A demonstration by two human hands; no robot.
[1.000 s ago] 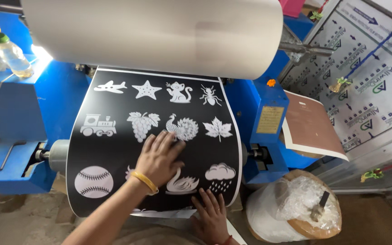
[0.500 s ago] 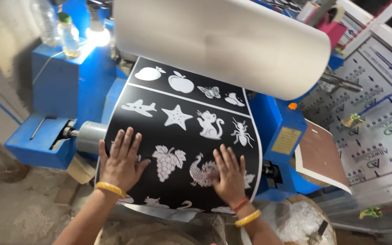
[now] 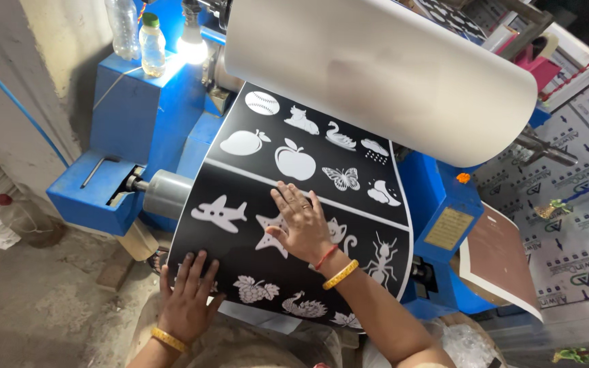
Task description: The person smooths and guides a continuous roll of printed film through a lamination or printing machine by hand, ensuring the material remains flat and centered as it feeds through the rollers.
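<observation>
- Fingers (image 3: 288, 201) of our right hand (image 3: 301, 228) lie spread and flat on the black sheet (image 3: 308, 197), palm down, covering part of the white star (image 3: 267, 235) and touching the cat shape (image 3: 339, 232).
- Our left hand (image 3: 187, 300) presses the near left corner of the same sheet, fingers slightly fanned, just left of the grape cluster (image 3: 253, 289).
- We wear a yellow bangle (image 3: 340, 274) and a red thread on the right wrist, and another yellow bangle on the left wrist.
- We see the sheet hanging from under the big white roll (image 3: 376, 68) at the far side and draping toward us over the blue machine (image 3: 138, 102).
- White cut-outs cover the sheet: an aeroplane (image 3: 219, 212) left of the star, an apple (image 3: 294, 160) and a butterfly (image 3: 341, 178) farther up, an ant (image 3: 382, 262) to the right.
- Far left, two clear bottles (image 3: 151, 44) stand on the machine beside a lit bulb (image 3: 192, 48).
- A steel roller end (image 3: 165, 195) sticks out left of the sheet.
- A brown board (image 3: 499, 262) leans at the right.
</observation>
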